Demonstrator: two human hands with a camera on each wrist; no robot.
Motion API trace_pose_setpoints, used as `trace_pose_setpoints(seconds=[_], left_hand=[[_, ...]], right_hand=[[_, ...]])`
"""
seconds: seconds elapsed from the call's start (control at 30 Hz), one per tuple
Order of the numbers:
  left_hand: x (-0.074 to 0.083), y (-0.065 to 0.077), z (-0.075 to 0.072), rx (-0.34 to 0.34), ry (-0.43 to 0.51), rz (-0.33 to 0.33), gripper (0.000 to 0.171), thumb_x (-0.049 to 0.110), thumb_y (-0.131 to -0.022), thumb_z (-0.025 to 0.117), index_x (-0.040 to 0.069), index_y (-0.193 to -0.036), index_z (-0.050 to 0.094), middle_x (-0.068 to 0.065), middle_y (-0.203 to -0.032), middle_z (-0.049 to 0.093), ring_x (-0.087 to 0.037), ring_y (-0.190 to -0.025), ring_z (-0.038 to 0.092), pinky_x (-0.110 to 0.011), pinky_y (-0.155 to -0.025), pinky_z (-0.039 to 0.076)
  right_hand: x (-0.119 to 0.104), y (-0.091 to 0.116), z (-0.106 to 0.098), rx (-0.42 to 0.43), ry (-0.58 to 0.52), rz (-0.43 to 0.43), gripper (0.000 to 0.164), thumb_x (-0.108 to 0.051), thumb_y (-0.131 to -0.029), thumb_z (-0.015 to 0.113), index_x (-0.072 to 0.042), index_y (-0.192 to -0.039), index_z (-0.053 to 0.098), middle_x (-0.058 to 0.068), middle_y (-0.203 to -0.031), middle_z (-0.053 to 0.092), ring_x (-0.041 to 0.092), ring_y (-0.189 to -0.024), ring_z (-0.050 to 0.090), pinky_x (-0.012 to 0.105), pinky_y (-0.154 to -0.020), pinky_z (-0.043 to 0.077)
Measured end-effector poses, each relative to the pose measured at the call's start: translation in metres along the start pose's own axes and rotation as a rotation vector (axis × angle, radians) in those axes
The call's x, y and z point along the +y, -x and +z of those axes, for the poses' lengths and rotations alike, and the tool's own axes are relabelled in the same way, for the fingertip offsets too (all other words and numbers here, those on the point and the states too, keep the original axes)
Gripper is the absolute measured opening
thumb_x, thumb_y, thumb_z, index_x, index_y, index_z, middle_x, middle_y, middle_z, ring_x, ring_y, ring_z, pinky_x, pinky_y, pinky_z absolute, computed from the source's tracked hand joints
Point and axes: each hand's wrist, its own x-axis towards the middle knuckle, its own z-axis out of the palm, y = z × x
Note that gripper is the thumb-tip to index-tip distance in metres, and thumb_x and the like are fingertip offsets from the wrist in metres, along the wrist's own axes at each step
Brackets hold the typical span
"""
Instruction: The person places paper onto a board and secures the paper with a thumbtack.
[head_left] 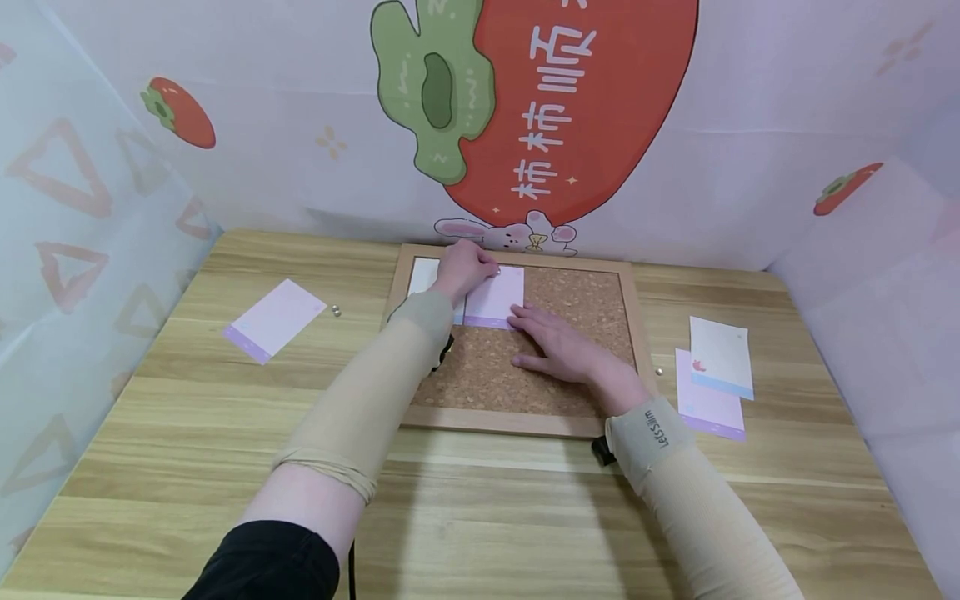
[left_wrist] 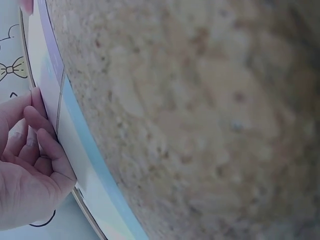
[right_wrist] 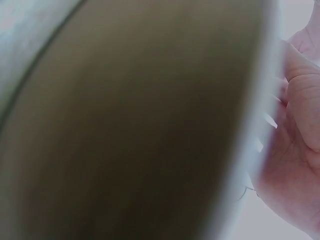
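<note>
A framed cork board [head_left: 480, 375] lies on the table, with a purple-edged card [head_left: 491, 304] and a blue-edged card [head_left: 426, 273] side by side along its far edge. My left hand [head_left: 463, 268] reaches over them and pinches a small shiny push pin [head_left: 497, 270] at the top of the purple-edged card. In the left wrist view, the left hand [left_wrist: 35, 155] has its thumb and index finger together at the board's edge. My right hand [head_left: 558, 343] lies on the cork with fingers extended, fingertips on that card's lower right corner. The right wrist view is mostly blocked by a dark blur.
Left of the board lie a purple-edged card [head_left: 277, 319] and small round pins [head_left: 336, 311]. To the right, a blue-edged card [head_left: 720, 354] overlaps another purple-edged card [head_left: 708, 414], with one pin [head_left: 659, 372] near the frame. A printed cloth wall [head_left: 300, 183] stands behind.
</note>
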Motion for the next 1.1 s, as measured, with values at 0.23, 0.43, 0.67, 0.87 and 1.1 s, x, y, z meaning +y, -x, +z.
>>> trace_pose_setpoints(seconds=[0.23, 0.43, 0.67, 0.87, 1.1], left_hand=[[0.0003, -0.0001, 0.0012, 0.022, -0.039, 0.020, 0.022, 0.026, -0.097, 0.066, 0.009, -0.106, 0.077, -0.007, -0.113, 0.074, -0.026, -0.107, 0.063, -0.039, -0.098, 0.050], [0.0002, 0.0001, 0.0020, 0.025, -0.048, 0.019, 0.023, 0.026, -0.097, 0.065, 0.009, -0.107, 0.077, -0.008, -0.112, 0.074, -0.025, -0.104, 0.063, -0.039, -0.096, 0.051], [0.0000, -0.0006, 0.0026, 0.024, -0.025, 0.004, 0.021, 0.025, -0.097, 0.065, 0.009, -0.105, 0.077, -0.008, -0.112, 0.073, -0.025, -0.104, 0.062, -0.039, -0.098, 0.051], [0.0000, -0.0018, 0.0028, 0.026, -0.024, 0.009, 0.020, 0.024, -0.097, 0.066, 0.009, -0.104, 0.077, -0.008, -0.111, 0.074, -0.025, -0.103, 0.063, -0.039, -0.097, 0.051], [0.0012, -0.0025, 0.0022, 0.027, -0.035, 0.010, 0.019, 0.022, -0.096, 0.067, 0.008, -0.102, 0.077, -0.008, -0.110, 0.074, -0.025, -0.103, 0.063, -0.039, -0.096, 0.051]], right_hand=[[-0.0003, 0.0001, 0.0000, -0.003, -0.001, -0.002, 0.067, -0.035, -0.098, 0.063, -0.003, -0.152, 0.039, 0.015, -0.164, 0.029, 0.034, -0.155, 0.021, 0.052, -0.125, 0.020], [-0.0010, 0.0002, -0.0006, -0.003, 0.000, -0.002, 0.067, -0.035, -0.098, 0.063, -0.003, -0.152, 0.039, 0.015, -0.164, 0.029, 0.033, -0.155, 0.021, 0.052, -0.125, 0.020], [0.0001, -0.0013, -0.0003, -0.015, 0.000, 0.013, 0.067, -0.037, -0.099, 0.062, -0.004, -0.152, 0.039, 0.013, -0.165, 0.028, 0.031, -0.155, 0.020, 0.050, -0.126, 0.019], [0.0009, -0.0015, 0.0004, -0.013, 0.001, 0.011, 0.067, -0.037, -0.099, 0.062, -0.004, -0.152, 0.039, 0.013, -0.165, 0.029, 0.031, -0.155, 0.020, 0.050, -0.126, 0.020], [0.0002, -0.0016, -0.0001, -0.015, 0.002, 0.012, 0.067, -0.037, -0.099, 0.062, -0.004, -0.152, 0.039, 0.013, -0.165, 0.029, 0.032, -0.155, 0.020, 0.050, -0.126, 0.020]])
